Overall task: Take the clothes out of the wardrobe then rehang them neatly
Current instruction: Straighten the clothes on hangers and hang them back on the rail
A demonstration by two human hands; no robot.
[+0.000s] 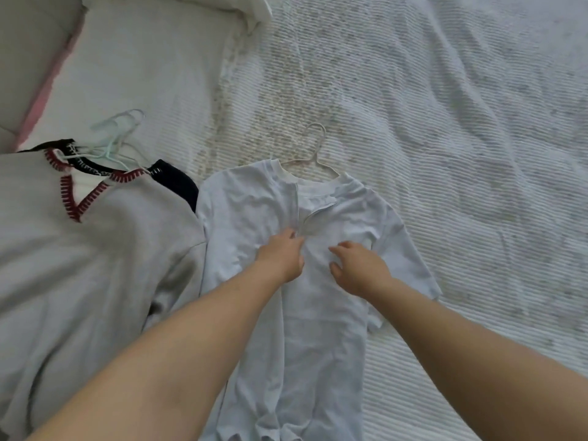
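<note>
A pale blue zip-front top [251, 205] lies flat on the bed, on a white hanger [313, 154] whose hook sticks out past the collar. The zip is open at the neck. My left hand [281, 254] pinches the fabric at the zip, just below the opening. To the right of the zip, my right hand [356, 268] hovers over or rests on the chest, its fingers curled and apart. A grey sweater [105, 249] with red-stitched V-neck lies to the left, over a dark garment [176, 183], with several pale hangers [111, 135] at its collar.
Everything lies on a white ribbed bedspread [445, 154]. A pillow [178, 4] sits at the top, and a pink-edged headboard or wall [47, 84] runs along the far left.
</note>
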